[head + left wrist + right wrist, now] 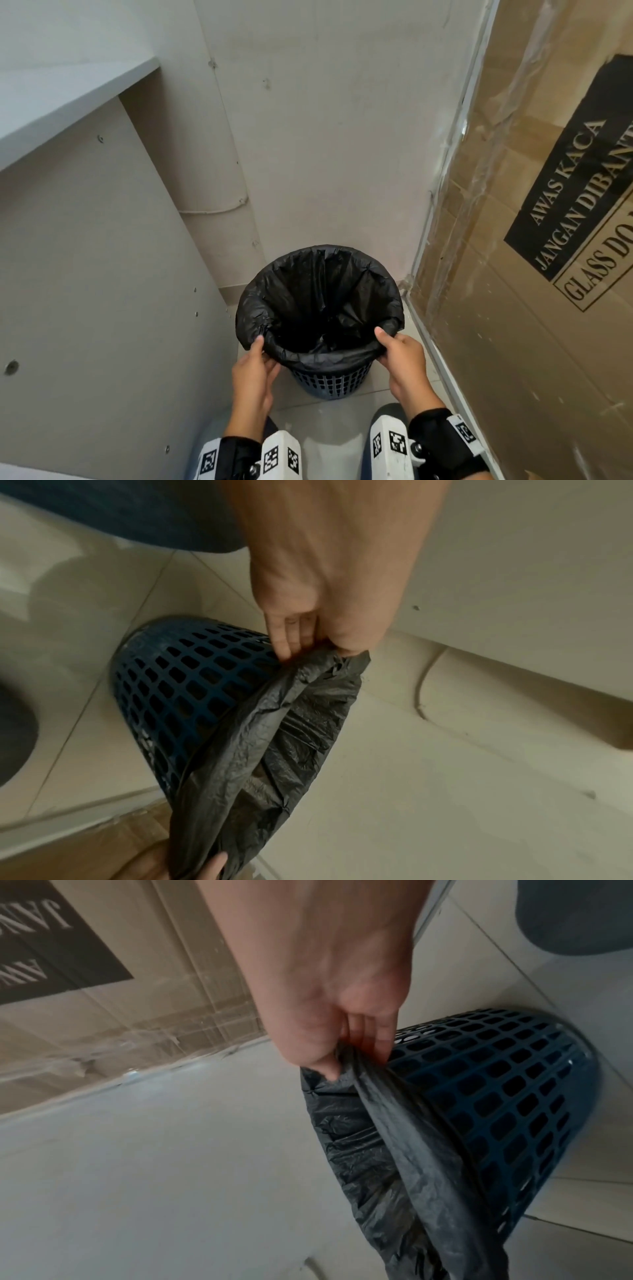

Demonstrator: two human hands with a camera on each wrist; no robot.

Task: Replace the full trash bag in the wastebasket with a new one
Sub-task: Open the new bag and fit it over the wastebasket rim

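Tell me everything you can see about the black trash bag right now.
The trash bag is thin, crinkled black plastic lining the blue lattice wastebasket, which stands upright on the tiled floor. Its mouth is open, the edge folded outward over the rim. The left hand and right hand each pinch the folded edge on the near side. The inside is too dark to judge its contents.

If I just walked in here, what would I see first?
A blue basket on the floor in the corner, lined with a black bag. The left hand and right hand each pinch the bag's near edge at the rim. To the right leans a big cardboard box with a black glass warning label.
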